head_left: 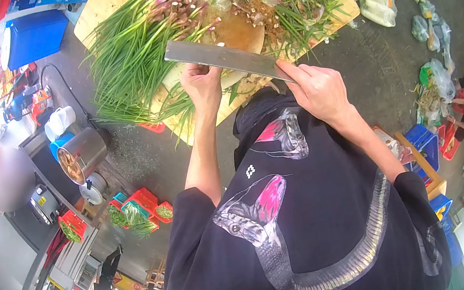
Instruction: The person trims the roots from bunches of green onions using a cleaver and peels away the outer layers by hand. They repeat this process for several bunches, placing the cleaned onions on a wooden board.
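A broad-bladed cleaver (226, 61) is in my right hand (318, 89), its blade slanting across the front of the wooden table (344, 8). Close beneath the blade's far end, my left hand (203, 88) is closed with its fingers curled. The blade partly covers those fingertips, so what they hold, if anything, is hidden. Beyond the hands, a heap of spring onions (124, 58) with reddish bulbs lies at the left. A round board (240, 32), wet and brownish, shows behind the blade. Loose green stalks and trimmings (306, 1) cover the right side.
At the left stand a steel pot (83, 154), a blue bin (37, 37) and red baskets of greens (142, 204). White (377, 6) and clear plastic bags (443, 80) lie on the floor at the right, near blue crates (423, 145). A person (108, 275) is in the distance.
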